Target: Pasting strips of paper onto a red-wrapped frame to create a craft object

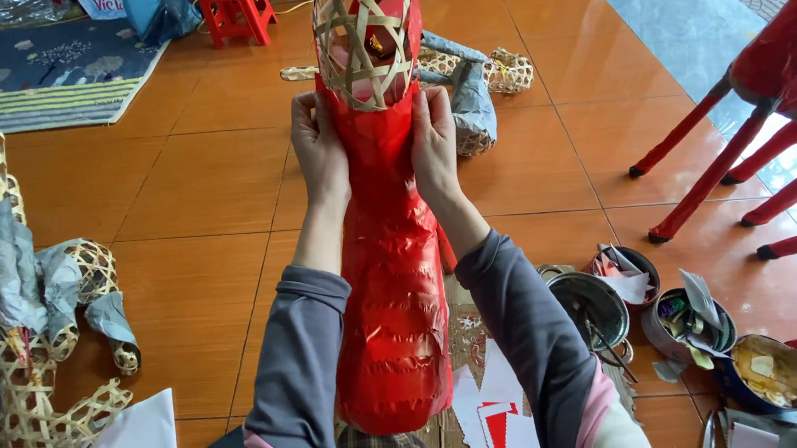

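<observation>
I hold up a long woven bamboo frame (359, 33) whose lower body is wrapped in glossy red paper (391, 289). The bare basket-like top end shows open weave, with red paper seen through it. My left hand (318, 150) presses the red paper on the frame's left side just below the bare weave. My right hand (434, 139) presses the paper on the right side at the same height. Both forearms in grey sleeves run up alongside the wrapped body.
An unwrapped bamboo figure with grey paper (26, 311) lies at left, another (473, 86) behind the frame. Red-wrapped legs of a figure (736, 157) stand at right. Tins with glue and scraps (681, 317) sit lower right, paper pieces (493, 412) below, a red stool (236, 12) far back.
</observation>
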